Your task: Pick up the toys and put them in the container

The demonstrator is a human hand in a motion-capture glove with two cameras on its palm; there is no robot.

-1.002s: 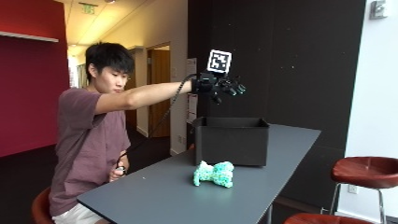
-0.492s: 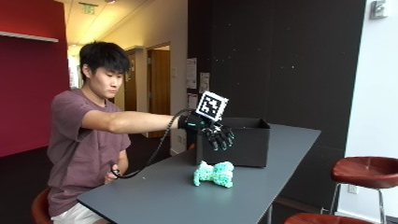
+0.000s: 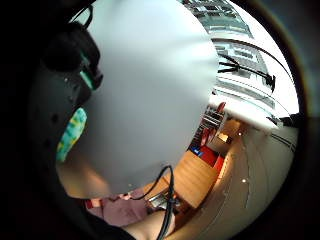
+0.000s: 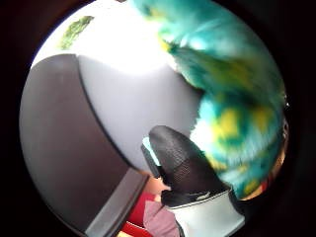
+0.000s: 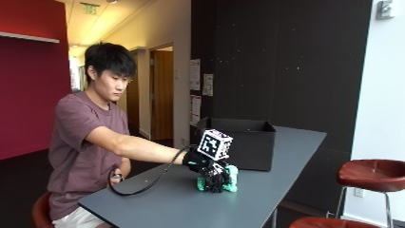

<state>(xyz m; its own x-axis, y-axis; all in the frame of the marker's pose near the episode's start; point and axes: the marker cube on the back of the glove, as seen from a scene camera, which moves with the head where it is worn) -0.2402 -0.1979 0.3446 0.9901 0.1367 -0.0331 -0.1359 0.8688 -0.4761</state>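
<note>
Your right hand has come down from beside the container and is now on the toy, which lies on the worktop at the container's 6 o'clock. The fingers seem to curl around the toy. This is the picking step; next, close fully, lift, and carry it above the container's open top.

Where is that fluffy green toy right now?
In the outside view the fluffy green toy lies on the grey table, just in front of the black container, with the gloved right hand down on it.
</note>
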